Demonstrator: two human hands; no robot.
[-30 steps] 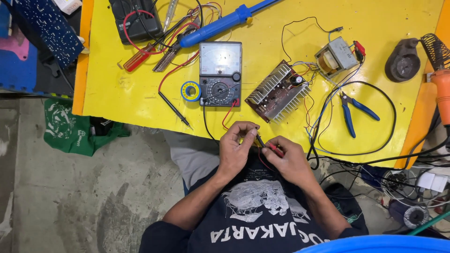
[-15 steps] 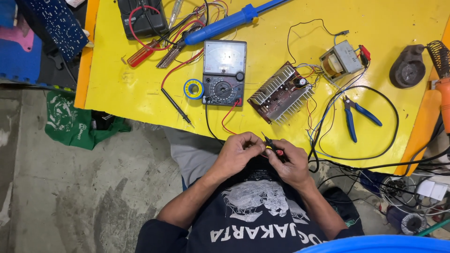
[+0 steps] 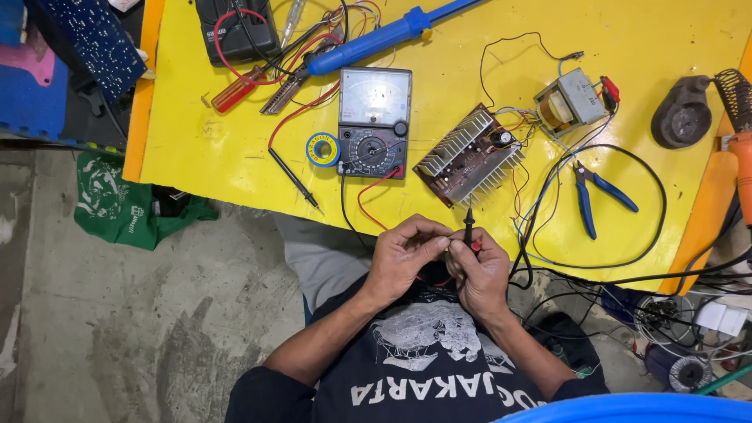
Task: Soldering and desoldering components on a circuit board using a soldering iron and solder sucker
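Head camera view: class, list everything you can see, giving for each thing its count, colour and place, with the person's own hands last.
table: one, yellow, upper frame
analogue meter: one, grey-black, table centre
circuit board: one, brown with silver heat sinks, right of meter
tape roll: one, blue-yellow, left of meter
soldering tool: one, blue, top
cutters: one, blue-handled, right
transformer: one, grey, upper right
cloth: one, green, floor left
probe: one, black, held by right hand
left hand: meets right
right hand: grips probe

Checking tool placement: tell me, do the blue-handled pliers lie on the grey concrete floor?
No, the blue-handled pliers lie on the yellow table, right of the finned circuit board.
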